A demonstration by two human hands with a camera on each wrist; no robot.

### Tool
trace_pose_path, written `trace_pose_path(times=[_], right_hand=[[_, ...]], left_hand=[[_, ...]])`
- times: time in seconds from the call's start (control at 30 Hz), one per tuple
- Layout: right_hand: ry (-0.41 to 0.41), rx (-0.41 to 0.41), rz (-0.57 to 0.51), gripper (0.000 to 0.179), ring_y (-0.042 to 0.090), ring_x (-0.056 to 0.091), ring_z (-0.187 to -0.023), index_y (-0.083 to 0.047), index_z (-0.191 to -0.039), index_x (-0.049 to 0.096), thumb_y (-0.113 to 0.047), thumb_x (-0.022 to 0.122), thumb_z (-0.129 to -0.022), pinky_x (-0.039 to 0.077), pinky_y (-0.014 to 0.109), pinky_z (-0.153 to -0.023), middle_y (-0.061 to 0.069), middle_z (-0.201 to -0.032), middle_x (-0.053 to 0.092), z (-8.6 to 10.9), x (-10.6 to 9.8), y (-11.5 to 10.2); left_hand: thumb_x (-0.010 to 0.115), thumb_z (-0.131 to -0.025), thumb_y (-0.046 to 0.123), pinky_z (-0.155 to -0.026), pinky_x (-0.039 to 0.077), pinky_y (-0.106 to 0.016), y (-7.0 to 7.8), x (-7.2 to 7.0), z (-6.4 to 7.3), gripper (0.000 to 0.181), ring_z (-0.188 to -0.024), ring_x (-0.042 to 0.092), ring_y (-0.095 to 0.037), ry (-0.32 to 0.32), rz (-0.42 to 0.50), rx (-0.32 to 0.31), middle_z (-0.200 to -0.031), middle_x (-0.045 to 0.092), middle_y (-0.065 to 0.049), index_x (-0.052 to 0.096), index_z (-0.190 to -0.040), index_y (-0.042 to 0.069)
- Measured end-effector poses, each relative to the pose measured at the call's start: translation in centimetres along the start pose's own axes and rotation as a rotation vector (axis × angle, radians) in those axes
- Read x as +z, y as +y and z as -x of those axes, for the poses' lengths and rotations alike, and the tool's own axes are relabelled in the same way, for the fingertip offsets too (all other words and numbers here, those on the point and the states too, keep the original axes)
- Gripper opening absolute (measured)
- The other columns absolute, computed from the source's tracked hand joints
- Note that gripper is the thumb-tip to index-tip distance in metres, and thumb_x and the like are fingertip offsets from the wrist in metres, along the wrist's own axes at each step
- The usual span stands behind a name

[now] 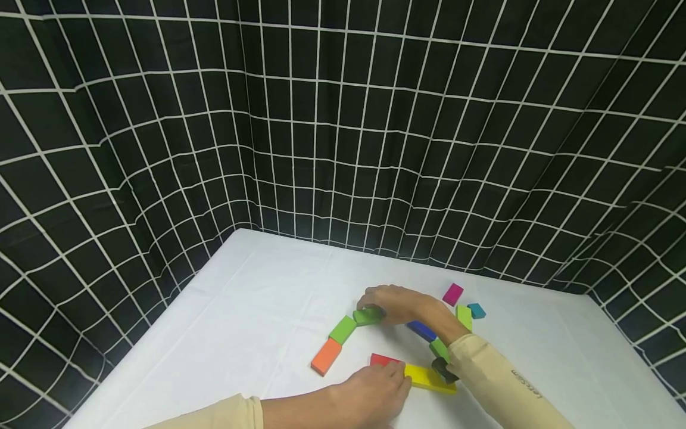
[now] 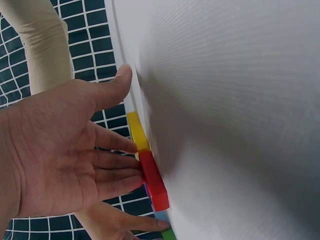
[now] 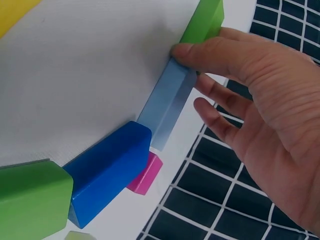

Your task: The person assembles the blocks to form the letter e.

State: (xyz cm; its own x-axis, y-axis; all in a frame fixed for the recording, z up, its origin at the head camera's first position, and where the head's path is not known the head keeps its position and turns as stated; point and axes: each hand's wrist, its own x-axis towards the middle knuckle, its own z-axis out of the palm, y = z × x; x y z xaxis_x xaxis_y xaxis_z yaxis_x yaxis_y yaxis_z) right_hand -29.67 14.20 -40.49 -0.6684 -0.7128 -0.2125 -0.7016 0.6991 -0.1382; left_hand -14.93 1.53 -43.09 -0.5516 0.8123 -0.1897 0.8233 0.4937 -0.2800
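In the right wrist view, my right hand (image 3: 260, 100) pinches the end of a green block (image 3: 202, 22) between thumb and forefinger. The thumb lies right at the seam where a light blue block (image 3: 167, 95) meets it. A dark blue block (image 3: 110, 172) and another green block (image 3: 32, 200) carry the curved row on. My left hand (image 2: 65, 155), fingers straight, touches the side of a red block (image 2: 154, 182) with its fingertips. End to end with the red one lies a yellow block (image 2: 137, 131).
An orange block (image 1: 326, 357) and a green block (image 1: 342, 329) form the row's left end. Behind the right forearm lie magenta (image 1: 452, 294), teal (image 1: 476, 311) and yellow-green (image 1: 464, 317) blocks. A black gridded curtain (image 1: 375, 149) surrounds the white table (image 1: 257, 286).
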Motion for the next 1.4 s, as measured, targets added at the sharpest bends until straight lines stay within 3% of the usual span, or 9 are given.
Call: trace_pose_path(times=[0.63,0.93,1.4], right_hand=[[-0.027,-0.002,-0.047,0.054,0.017,0.065,-0.122,-0.023,-0.131,0.072,0.0,0.084,-0.084,0.056,0.039,-0.108,-0.004,-0.128,0.072,0.04,-0.32,-0.33],[-0.017,-0.048,-0.042,0.053,0.018,0.067,-0.121,-0.019,-0.132,0.072,0.001,0.083,-0.084,0.055,0.038,-0.108,-0.001,-0.129,0.073,0.12,-0.55,-0.48],[-0.026,0.0,-0.059,0.056,0.017,0.066,-0.12,-0.022,-0.134,0.071,-0.001,0.085,-0.084,0.056,0.039,-0.107,-0.002,-0.129,0.072,-0.08,-0.57,-0.84]], left_hand=[[0.059,-0.098,0.065,-0.114,0.045,-0.017,0.2,-0.13,0.05,0.074,-0.145,0.048,-0.005,0.009,-0.032,0.002,-0.157,0.051,0.004,0.05,-0.153,0.016],[0.059,-0.097,0.067,-0.114,0.044,-0.017,0.22,-0.25,0.2,0.076,-0.145,0.048,-0.005,0.024,-0.048,-0.004,-0.157,0.052,0.004,0.05,-0.152,0.016],[0.055,-0.098,0.068,-0.116,0.043,-0.017,0.23,-0.13,0.11,0.075,-0.146,0.048,-0.005,0.021,-0.052,0.0,-0.157,0.052,0.004,0.05,-0.152,0.016]])
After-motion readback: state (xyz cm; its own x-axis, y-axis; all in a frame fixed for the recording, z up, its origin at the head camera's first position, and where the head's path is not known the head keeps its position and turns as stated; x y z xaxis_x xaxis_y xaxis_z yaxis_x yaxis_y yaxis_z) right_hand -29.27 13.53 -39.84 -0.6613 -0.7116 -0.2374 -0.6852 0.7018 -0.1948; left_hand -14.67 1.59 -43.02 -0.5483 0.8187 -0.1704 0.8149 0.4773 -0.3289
